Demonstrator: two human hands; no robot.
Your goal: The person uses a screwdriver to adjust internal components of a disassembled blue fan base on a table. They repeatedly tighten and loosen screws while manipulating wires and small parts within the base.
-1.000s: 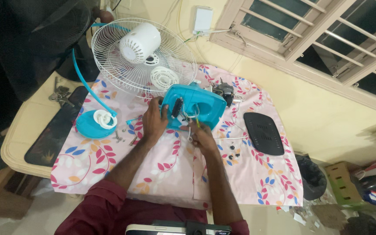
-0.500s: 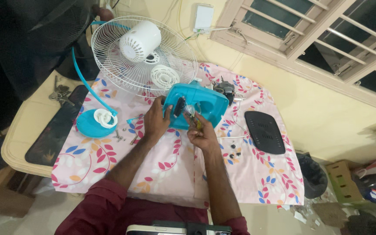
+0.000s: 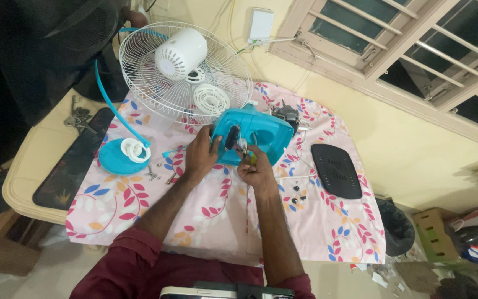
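Head view showed the left hand (image 3: 201, 155) gripping the side of a blue fan base (image 3: 253, 135) on the flowery cloth (image 3: 217, 213) over the counter (image 3: 26, 171). Beside it, the right hand (image 3: 258, 171) pinched a small yellow-green tool (image 3: 252, 159) against the base. Farther back lay a white fan grille (image 3: 183, 72).

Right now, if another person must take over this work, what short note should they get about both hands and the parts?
Left hand: holds the left edge of the blue fan housing, steadying it on the floral cloth.
Right hand: holds a small tool at the housing's open side, near the wires.
White fan guard lies behind; black cover and loose screws to the right.
Done: fan is apart. Left: housing remains open.
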